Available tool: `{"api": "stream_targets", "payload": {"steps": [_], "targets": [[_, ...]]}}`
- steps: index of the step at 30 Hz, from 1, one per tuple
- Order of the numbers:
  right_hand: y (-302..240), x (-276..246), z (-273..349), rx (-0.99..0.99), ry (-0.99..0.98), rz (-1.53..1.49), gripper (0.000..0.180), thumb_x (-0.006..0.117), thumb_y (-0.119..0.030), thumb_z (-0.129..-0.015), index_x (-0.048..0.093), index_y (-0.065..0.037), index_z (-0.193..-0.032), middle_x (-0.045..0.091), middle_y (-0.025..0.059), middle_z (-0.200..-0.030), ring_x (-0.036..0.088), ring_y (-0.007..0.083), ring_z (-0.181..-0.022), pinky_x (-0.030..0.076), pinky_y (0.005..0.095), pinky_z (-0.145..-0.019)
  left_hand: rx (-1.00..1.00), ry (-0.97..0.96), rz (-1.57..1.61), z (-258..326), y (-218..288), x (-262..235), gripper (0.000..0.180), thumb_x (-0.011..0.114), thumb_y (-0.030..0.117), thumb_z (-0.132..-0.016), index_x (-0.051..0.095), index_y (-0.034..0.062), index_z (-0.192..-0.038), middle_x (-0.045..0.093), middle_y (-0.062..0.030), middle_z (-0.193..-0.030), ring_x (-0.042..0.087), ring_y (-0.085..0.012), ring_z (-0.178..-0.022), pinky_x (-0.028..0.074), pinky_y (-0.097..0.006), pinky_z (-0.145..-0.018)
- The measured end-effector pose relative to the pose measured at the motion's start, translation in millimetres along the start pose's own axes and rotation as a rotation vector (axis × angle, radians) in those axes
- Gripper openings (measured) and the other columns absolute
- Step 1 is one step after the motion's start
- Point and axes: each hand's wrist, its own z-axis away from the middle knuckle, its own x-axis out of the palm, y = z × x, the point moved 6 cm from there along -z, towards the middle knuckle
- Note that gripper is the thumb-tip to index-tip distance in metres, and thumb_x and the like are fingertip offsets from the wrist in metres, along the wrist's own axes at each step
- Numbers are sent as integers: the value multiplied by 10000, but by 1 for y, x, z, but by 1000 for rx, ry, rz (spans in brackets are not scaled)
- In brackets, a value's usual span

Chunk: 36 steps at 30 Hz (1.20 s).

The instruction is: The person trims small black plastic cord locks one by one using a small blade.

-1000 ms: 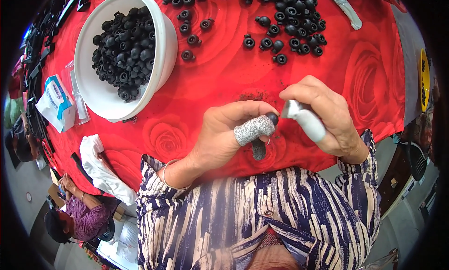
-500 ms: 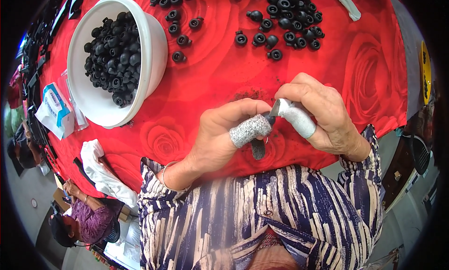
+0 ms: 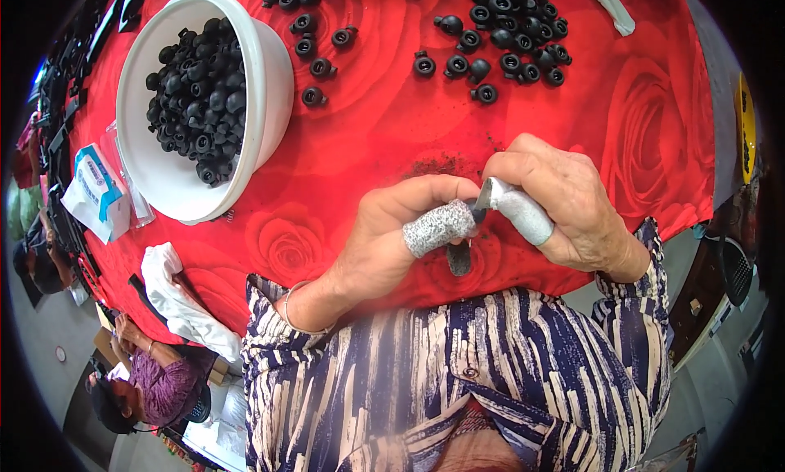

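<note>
Fingers of my left hand (image 3: 372,239) pinch a small black rubber part (image 3: 478,215), mostly hidden behind them. A grey speckled sleeve (image 3: 440,228) wraps the thumb, and a dark sleeve (image 3: 459,258) covers another fingertip. My right hand (image 3: 568,198) is closed on a small metal blade (image 3: 483,196), its edge against or very near the black part. The right thumb wears a white wrap (image 3: 523,212). Dark crumbs (image 3: 441,165) lie on the red cloth (image 3: 360,137) just beyond both hands.
A white tub (image 3: 274,104) full of black rubber parts (image 3: 200,96) stands at the left. Several more parts (image 3: 511,39) lie loose at the far side. A tissue pack (image 3: 96,196) and white cloth (image 3: 184,304) rest at the left edge. Another person (image 3: 155,382) sits at lower left.
Both hands stay together in nearly the same place. The right hand has shifted very slightly toward me, with the blade still at the black part.
</note>
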Motion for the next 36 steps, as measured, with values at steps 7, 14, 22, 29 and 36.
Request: {"api": "stream_targets", "payload": {"steps": [7, 14, 22, 29, 36], "targets": [[1, 2, 0, -58, 15, 29, 248, 639, -200, -805, 565, -18, -957, 470, 75, -693, 519, 227, -572, 417, 350, -471, -124, 21, 103, 0, -8, -1, 260, 587, 97, -905, 593, -17, -1139, 636, -50, -917, 577, -96, -815, 464, -224, -723], [-12, 10, 4, -328, -116, 114, 238, 672, -192, -740, 577, -25, -880, 515, 64, -690, 545, 184, -570, 412, 320, -461, -52, 21, 237, 0, -5, -6, 246, 606, 85, -885, 615, -13, -1111, 645, -57, -925, 566, -79, -767, 444, -206, -667], [-1, -6, -2, -80, -38, -143, 202, 634, -70, -814, 557, 23, -976, 532, 100, -728, 544, 224, -601, 429, 326, -530, 81, 78, -82, 0, 13, -7, 260, 594, 176, -905, 601, -8, -1088, 551, -35, -807, 532, -114, -697, 487, -271, -538], [2, -2, 1, -13, 92, -75, 193, 597, -42, -820, 568, 15, -1002, 549, 86, -731, 527, 207, -613, 409, 313, -545, -3, -10, 82, -2, 5, 0, 226, 583, 134, -919, 605, 0, -1101, 620, -27, -873, 583, -84, -781, 497, -228, -673], [1, 0, 0, -56, 46, -43, 186, 598, -67, -833, 554, 19, -992, 563, 95, -749, 557, 229, -629, 427, 330, -542, -41, -14, 77, -2, 0, 1, 242, 577, 120, -921, 591, -1, -1130, 615, -23, -902, 568, -78, -810, 471, -223, -722]]}}
